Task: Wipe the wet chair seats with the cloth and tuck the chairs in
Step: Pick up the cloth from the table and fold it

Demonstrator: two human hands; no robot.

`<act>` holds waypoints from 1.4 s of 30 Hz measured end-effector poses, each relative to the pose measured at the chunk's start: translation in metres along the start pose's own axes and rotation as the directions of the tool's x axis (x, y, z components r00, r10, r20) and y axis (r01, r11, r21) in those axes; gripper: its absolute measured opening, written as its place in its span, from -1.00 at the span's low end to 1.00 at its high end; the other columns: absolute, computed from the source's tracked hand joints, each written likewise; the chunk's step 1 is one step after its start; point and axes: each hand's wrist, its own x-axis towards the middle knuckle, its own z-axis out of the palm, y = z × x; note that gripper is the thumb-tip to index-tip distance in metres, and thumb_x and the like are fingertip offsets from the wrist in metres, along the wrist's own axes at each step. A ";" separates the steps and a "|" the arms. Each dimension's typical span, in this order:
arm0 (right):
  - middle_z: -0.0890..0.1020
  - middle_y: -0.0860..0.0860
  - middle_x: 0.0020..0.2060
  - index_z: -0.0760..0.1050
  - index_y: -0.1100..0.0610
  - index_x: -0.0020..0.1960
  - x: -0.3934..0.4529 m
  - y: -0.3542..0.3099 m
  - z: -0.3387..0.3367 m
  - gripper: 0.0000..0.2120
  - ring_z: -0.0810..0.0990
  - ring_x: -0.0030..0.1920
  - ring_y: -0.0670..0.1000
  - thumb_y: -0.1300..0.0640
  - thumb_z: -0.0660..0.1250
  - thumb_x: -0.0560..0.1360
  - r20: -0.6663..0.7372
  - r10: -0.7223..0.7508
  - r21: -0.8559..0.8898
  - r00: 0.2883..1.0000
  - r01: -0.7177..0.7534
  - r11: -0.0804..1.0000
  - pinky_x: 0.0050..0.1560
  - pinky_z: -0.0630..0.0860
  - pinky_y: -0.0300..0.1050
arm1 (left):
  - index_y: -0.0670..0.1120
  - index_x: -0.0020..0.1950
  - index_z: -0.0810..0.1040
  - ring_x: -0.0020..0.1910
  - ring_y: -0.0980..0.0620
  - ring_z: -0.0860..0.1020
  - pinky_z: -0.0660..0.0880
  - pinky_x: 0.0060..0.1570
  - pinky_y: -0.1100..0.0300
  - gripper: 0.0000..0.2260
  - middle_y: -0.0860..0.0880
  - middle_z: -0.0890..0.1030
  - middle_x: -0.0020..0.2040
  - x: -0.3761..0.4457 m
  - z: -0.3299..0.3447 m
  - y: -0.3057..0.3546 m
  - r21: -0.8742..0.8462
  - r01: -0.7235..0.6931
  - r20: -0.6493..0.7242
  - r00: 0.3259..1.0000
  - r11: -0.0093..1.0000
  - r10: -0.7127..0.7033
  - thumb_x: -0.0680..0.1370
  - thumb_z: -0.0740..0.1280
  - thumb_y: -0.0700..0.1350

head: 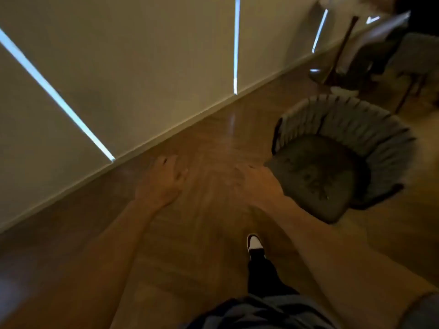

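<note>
While both hands hang empty, chair (332,162) stands untucked.
Left hand (164,184) loose-fingered, right hand (259,184) blurred, just beside seat; no cloth visible.

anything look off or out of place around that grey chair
The grey chair stands out in the open on the wooden floor, away from the table at the far right, not tucked in. Its seat shows dark mottled patches that may be wet. Neither the left hand nor the right hand holds a cloth.
</note>
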 end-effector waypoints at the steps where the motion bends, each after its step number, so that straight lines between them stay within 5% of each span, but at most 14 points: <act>1: 0.49 0.09 0.45 0.33 0.07 0.56 -0.019 0.012 0.008 -0.45 0.47 0.39 0.19 -0.20 0.17 0.68 0.014 0.066 0.013 0.998 -0.066 0.998 0.45 0.33 0.17 | -0.13 0.44 0.38 0.32 -0.20 0.41 0.36 0.30 -0.06 -0.50 -0.19 0.42 0.38 -0.008 0.013 0.010 -0.004 -0.018 0.049 0.999 1.000 0.018 0.61 0.19 0.14; 9: 0.48 0.03 0.47 0.36 0.05 0.54 -0.186 0.125 0.073 -0.39 0.46 0.45 0.10 -0.28 0.23 0.61 -0.049 0.506 0.150 0.861 -0.494 0.856 0.46 0.34 0.09 | -0.21 0.37 0.42 0.26 -0.21 0.44 0.37 0.24 0.03 -0.55 -0.25 0.46 0.31 -0.081 0.128 0.131 -0.076 -0.340 0.347 0.873 0.938 0.344 0.62 0.23 0.07; 14: 0.50 0.05 0.45 0.36 0.07 0.53 -0.292 0.187 0.085 -0.38 0.46 0.44 0.12 -0.28 0.22 0.62 -0.057 0.708 0.270 0.703 -0.672 0.689 0.46 0.33 0.12 | -0.12 0.42 0.39 0.26 -0.21 0.45 0.42 0.26 -0.07 -0.40 -0.19 0.47 0.29 -0.126 0.192 0.235 -0.098 -0.549 0.494 0.697 0.830 0.519 0.54 0.10 0.26; 21: 0.48 0.04 0.47 0.35 0.05 0.54 -0.438 0.289 0.076 -0.38 0.45 0.45 0.09 -0.29 0.22 0.61 -0.081 0.899 0.409 0.430 -0.808 0.424 0.47 0.35 0.12 | -0.09 0.46 0.34 0.33 -0.19 0.40 0.39 0.31 -0.10 -0.47 -0.16 0.42 0.36 -0.192 0.269 0.418 -0.177 -0.756 0.598 0.427 0.631 0.679 0.58 0.19 0.18; 25: 0.52 0.04 0.43 0.40 0.03 0.51 -0.502 0.349 0.058 -0.40 0.48 0.41 0.12 -0.28 0.24 0.60 -0.083 0.954 0.458 0.288 -0.839 0.293 0.45 0.36 0.14 | -0.10 0.48 0.31 0.35 -0.18 0.37 0.37 0.33 -0.09 -0.47 -0.16 0.38 0.39 -0.228 0.300 0.518 -0.236 -0.819 0.599 0.302 0.523 0.742 0.60 0.17 0.17; 30: 0.62 0.07 0.29 0.49 0.04 0.40 -0.545 0.403 0.036 -0.50 0.57 0.27 0.16 -0.23 0.29 0.58 -0.091 0.977 0.520 0.192 -0.828 0.211 0.29 0.48 0.12 | -0.10 0.50 0.29 0.40 -0.17 0.33 0.33 0.37 -0.08 -0.47 -0.16 0.35 0.43 -0.253 0.330 0.612 -0.293 -0.848 0.615 0.187 0.442 0.766 0.61 0.18 0.14; 38: 0.50 0.07 0.45 0.37 0.04 0.53 -0.555 0.472 0.022 -0.43 0.44 0.44 0.15 -0.21 0.28 0.61 -0.040 0.999 0.647 0.031 -0.761 0.049 0.36 0.44 0.10 | -0.07 0.50 0.29 0.36 -0.17 0.37 0.36 0.33 -0.06 -0.51 -0.17 0.36 0.40 -0.249 0.380 0.705 -0.349 -0.884 0.636 0.022 0.313 0.772 0.62 0.23 0.07; 42: 0.50 0.14 0.43 0.38 0.11 0.53 -0.544 0.507 0.024 -0.43 0.47 0.41 0.17 -0.11 0.33 0.61 0.051 0.991 0.783 -0.122 -0.611 -0.116 0.35 0.43 0.03 | -0.11 0.47 0.34 0.32 -0.19 0.37 0.39 0.30 -0.07 -0.54 -0.19 0.37 0.36 -0.244 0.408 0.748 -0.380 -0.887 0.643 -0.048 0.264 0.764 0.60 0.27 0.00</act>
